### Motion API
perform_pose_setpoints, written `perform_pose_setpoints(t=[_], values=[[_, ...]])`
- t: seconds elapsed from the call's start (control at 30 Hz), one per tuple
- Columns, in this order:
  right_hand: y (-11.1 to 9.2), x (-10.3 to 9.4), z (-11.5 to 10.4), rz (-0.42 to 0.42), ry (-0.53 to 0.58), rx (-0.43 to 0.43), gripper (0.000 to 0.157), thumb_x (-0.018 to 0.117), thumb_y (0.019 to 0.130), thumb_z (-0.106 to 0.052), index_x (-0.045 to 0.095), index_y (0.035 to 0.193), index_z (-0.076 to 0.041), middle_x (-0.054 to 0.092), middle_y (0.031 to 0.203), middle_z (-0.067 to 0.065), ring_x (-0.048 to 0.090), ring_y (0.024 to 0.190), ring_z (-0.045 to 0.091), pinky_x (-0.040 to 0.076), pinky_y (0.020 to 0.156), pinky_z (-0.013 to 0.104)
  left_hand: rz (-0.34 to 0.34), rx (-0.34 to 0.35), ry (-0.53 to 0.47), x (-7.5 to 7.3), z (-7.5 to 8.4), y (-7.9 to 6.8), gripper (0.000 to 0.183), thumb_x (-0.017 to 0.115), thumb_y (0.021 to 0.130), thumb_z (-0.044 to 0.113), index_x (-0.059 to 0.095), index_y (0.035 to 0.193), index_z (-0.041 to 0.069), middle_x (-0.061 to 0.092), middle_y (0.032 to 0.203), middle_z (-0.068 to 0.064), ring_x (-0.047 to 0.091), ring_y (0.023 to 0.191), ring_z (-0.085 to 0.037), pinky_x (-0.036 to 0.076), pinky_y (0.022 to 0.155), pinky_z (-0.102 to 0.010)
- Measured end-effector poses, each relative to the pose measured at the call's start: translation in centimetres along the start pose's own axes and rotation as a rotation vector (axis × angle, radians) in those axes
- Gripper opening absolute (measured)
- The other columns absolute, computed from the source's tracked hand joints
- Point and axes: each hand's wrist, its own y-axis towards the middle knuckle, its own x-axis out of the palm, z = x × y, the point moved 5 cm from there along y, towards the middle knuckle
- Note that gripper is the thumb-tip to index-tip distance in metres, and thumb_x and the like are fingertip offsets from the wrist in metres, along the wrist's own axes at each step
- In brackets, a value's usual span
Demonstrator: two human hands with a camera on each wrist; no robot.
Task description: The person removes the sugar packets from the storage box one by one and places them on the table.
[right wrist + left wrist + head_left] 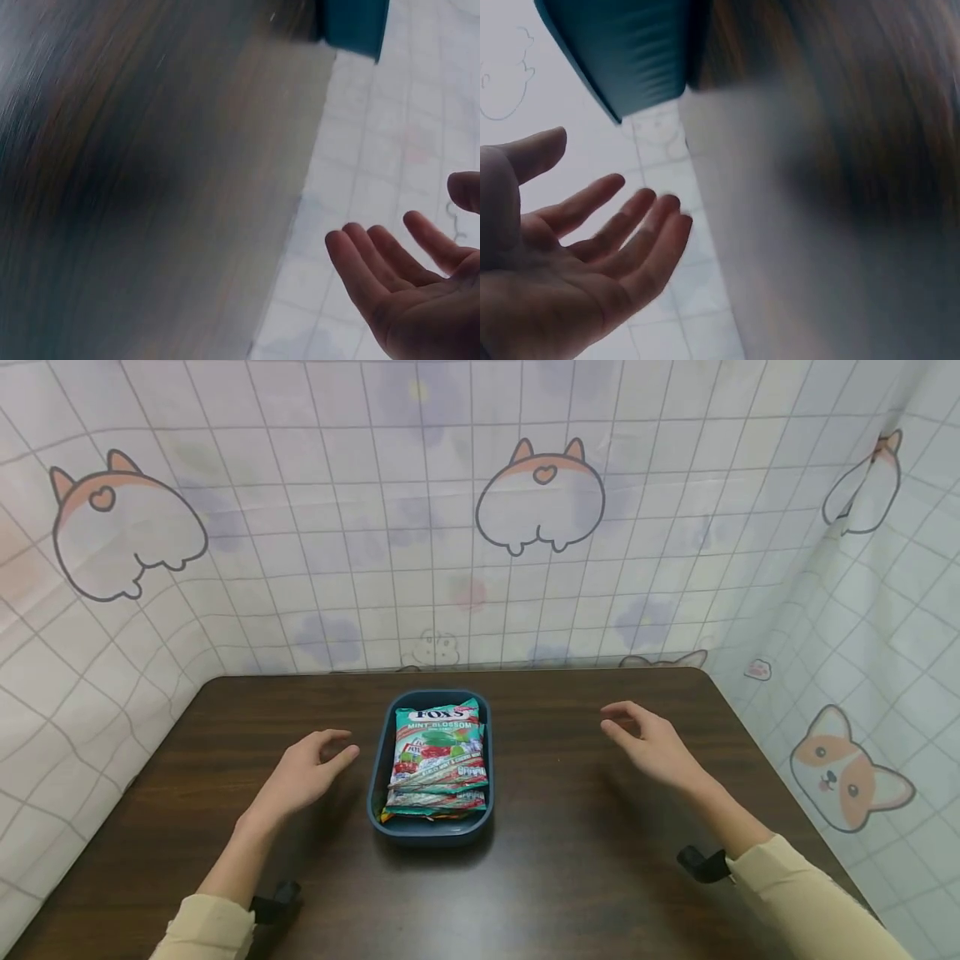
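Observation:
A dark blue oblong basket [431, 839] stands on the table, left of the middle. In it lies a green candy packet [438, 743] printed FOX'S Mint Blossom, on top of other packets that are mostly hidden. My left hand [311, 772] hovers just left of the basket, its fingers loosely bent around nothing. Farther off on the other side, my right hand [652, 743] is raised over the table with relaxed fingers and holds nothing. Both wrist views show the palms bare, with the basket's ribbed side [649, 67] beyond the left fingers.
The dark wooden table [555, 877] has rounded far corners. A white grid-patterned cloth [360, 485] with cartoon corgis hangs behind it and along both sides. Black straps with small mounts [705, 864] sit on the wrists.

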Motion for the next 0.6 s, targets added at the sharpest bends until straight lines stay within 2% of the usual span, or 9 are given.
perform_pose_setpoints(t=[0.1,0.27,0.43,0.6], values=[[0.0,0.8,-0.9,-0.041,0.095,0.019,0.044,0.056,0.107,-0.037,0.055,0.139,-0.006,0.06,0.137,0.018,0.062,0.12,0.039,0.054,0.093,0.053,-0.026,-0.044,-0.071,0.7,0.1,-0.1,0.06,0.058,0.106,0.041,0.049,0.147,-0.002,0.057,0.137,-0.024,0.061,0.113,-0.037,0.054,0.09,-0.051],[0.2,2.2,-2.3,-0.096,0.239,0.001,0.041,0.06,0.107,-0.027,0.055,0.138,0.0,0.058,0.137,0.02,0.06,0.122,0.041,0.055,0.093,0.048,-0.083,-0.101,-0.176,1.9,0.0,0.0,0.061,0.058,0.106,0.036,0.044,0.15,-0.003,0.056,0.134,-0.025,0.069,0.092,-0.028,0.057,0.085,-0.045],[0.5,3.8,-3.3,-0.151,0.373,-0.004,0.039,0.06,0.106,-0.018,0.053,0.138,0.004,0.058,0.135,0.023,0.059,0.123,0.043,0.056,0.092,0.046,-0.108,-0.116,-0.303,2.5,0.0,0.1,0.059,0.059,0.106,0.032,0.043,0.15,-0.004,0.053,0.133,-0.026,0.068,0.098,-0.029,0.06,0.082,-0.04],[0.9,5.4,-4.2,-0.208,0.455,0.004,0.042,0.06,0.106,-0.017,0.049,0.141,0.004,0.057,0.136,0.025,0.06,0.123,0.042,0.054,0.094,0.051,-0.121,-0.121,-0.416,2.9,0.0,0.2,0.057,0.058,0.107,0.029,0.043,0.15,-0.004,0.053,0.132,-0.025,0.067,0.097,-0.029,0.06,0.082,-0.041]])
